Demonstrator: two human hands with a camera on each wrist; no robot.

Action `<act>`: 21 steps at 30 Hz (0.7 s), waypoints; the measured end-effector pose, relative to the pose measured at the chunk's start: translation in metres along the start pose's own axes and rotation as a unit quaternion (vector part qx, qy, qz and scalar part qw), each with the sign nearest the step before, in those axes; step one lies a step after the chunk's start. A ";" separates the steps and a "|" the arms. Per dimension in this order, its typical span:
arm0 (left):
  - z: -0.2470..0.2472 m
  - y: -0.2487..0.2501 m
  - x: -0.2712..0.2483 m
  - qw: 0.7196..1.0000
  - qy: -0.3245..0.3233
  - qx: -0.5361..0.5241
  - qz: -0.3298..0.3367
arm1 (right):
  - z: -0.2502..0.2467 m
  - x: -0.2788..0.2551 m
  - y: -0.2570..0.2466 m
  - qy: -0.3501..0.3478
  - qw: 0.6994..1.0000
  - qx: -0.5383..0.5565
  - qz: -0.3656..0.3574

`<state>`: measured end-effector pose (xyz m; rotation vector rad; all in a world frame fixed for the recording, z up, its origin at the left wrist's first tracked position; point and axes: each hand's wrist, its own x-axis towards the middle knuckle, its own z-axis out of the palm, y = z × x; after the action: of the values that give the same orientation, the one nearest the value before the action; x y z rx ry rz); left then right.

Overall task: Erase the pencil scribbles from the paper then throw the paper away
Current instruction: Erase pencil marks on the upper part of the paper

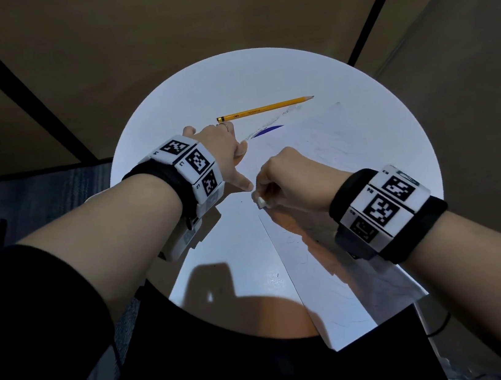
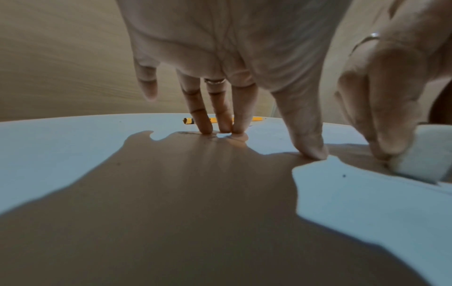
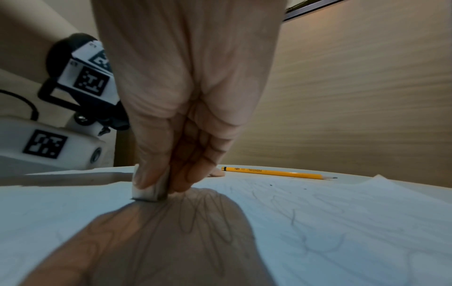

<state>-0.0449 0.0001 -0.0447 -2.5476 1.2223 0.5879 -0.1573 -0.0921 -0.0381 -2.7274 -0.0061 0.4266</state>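
A white sheet of paper (image 1: 329,236) with faint pencil scribbles (image 3: 208,216) lies on the round white table (image 1: 171,136). My right hand (image 1: 286,178) pinches a small white eraser (image 1: 261,202) and presses it against the paper near its left edge. The eraser (image 3: 149,190) sits between thumb and fingers in the right wrist view, and shows as a white block (image 2: 415,154) in the left wrist view. My left hand (image 1: 224,148) is spread flat, its straight fingertips (image 2: 220,129) and thumb pressing down at the paper's far left edge.
A yellow pencil (image 1: 263,110) lies on the far side of the table, just beyond my left hand. A small blue mark (image 1: 266,130) shows near the paper's far edge. Wood-toned walls surround the table; a dark carpet (image 1: 44,199) lies to the left.
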 end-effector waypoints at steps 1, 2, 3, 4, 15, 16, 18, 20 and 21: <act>0.000 0.001 0.000 1.000 -0.004 0.003 0.000 | 0.000 -0.003 0.000 -0.009 1.000 0.004 -0.003; 0.001 0.001 0.000 1.000 -0.008 0.006 0.000 | 0.000 -0.005 0.000 -0.020 1.000 0.012 -0.006; 0.001 0.002 0.000 1.000 -0.009 0.008 0.000 | -0.001 -0.006 0.000 -0.032 0.999 0.017 -0.007; 0.002 0.002 0.000 1.000 -0.008 0.010 0.000 | -0.003 -0.006 0.000 -0.040 0.999 0.021 -0.004; 0.002 0.002 -0.002 1.000 -0.015 0.010 -0.001 | -0.001 -0.005 -0.003 -0.014 1.000 -0.023 -0.004; 0.002 0.002 -0.002 1.000 -0.018 0.010 0.000 | -0.002 -0.007 -0.003 -0.022 1.000 -0.017 -0.006; 0.001 0.002 -0.002 1.000 -0.020 0.009 0.000 | -0.004 -0.008 -0.002 -0.041 0.999 -0.003 -0.006; 0.002 0.002 -0.003 1.000 -0.020 0.007 -0.001 | -0.005 -0.006 -0.002 -0.045 0.999 0.000 -0.005; 0.002 0.003 -0.003 1.000 -0.020 0.006 -0.001 | -0.004 -0.004 -0.002 -0.035 0.999 -0.003 -0.002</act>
<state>-0.0491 0.0011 -0.0457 -2.5153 1.2057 0.6249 -0.1594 -0.0922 -0.0326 -2.7170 -0.0326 0.5209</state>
